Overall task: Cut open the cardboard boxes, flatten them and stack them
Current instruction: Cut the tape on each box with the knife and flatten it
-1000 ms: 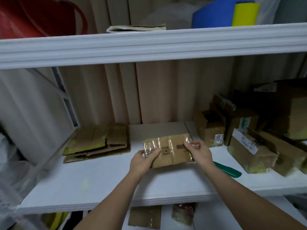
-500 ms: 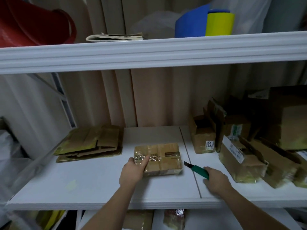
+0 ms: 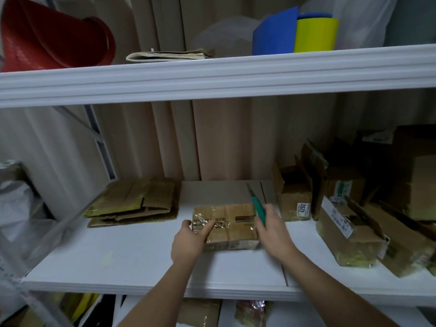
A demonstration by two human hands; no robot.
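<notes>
A small taped cardboard box lies flat on the white shelf in front of me. My left hand grips its left end, thumb on the shiny tape. My right hand is at the box's right end and holds a green-handled box cutter, its blade pointing up and away over the box's right edge. A pile of flattened cardboard rests at the back left of the shelf.
Several opened and taped boxes crowd the right side of the shelf, one labelled 4292. The upper shelf carries a red basket, folded paper and blue and yellow rolls. More cardboard lies on the shelf below.
My right hand left the box, picked the cutter up off the shelf at the right and brought it up to the box's right end. My left hand kept its hold.
</notes>
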